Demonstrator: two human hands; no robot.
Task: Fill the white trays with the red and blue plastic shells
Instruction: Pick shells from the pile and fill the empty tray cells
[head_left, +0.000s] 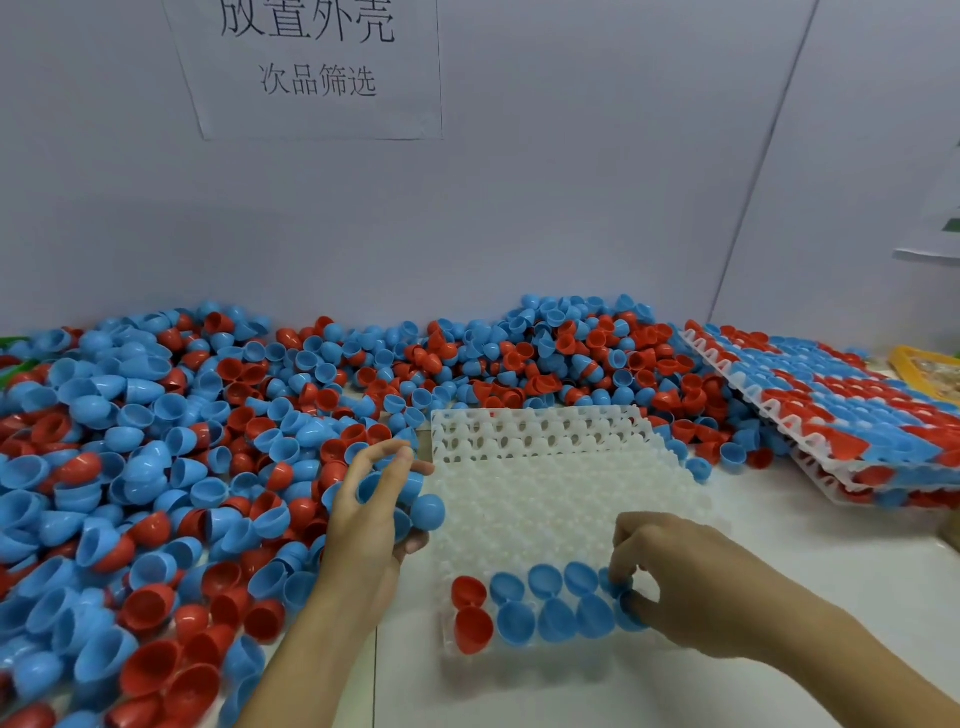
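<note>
- Two bare hands work over a white tray (561, 483). The right hand (675, 577) curls its fingertips round a blue shell (626, 613) at the right end of the tray's near rows, pinching it as it sits on the tray.
- The left hand (374, 514) is curled round a clutch of blue shells (415, 506) at the tray's left edge, thumb and fingers closed on them — one rounded dome bulges out to the right of the palm.
- Set shells fill part of the two nearest rows: two red shells (470, 610) at the left, then blue ones running rightward. Each shows a smooth, glossy dome facing up, hollow side down.
- Translucent white plastic forms the tray, moulded in a grid of rounded bumps with a scalloped far rim. Its long axis runs away from the person, tilted slightly to the right; most of it is bare.
- A loose pile of shells (156, 467) — red and blue, egg-half shaped, thin-walled — spreads along the left and the back of the white table (831, 571), lying every way up, some nested.
- At the far right, stacked filled trays (831, 415) lie packed with red and blue domes, near the wall.
- A paper sign (311, 67) with printed characters hangs on the grey wall behind.
</note>
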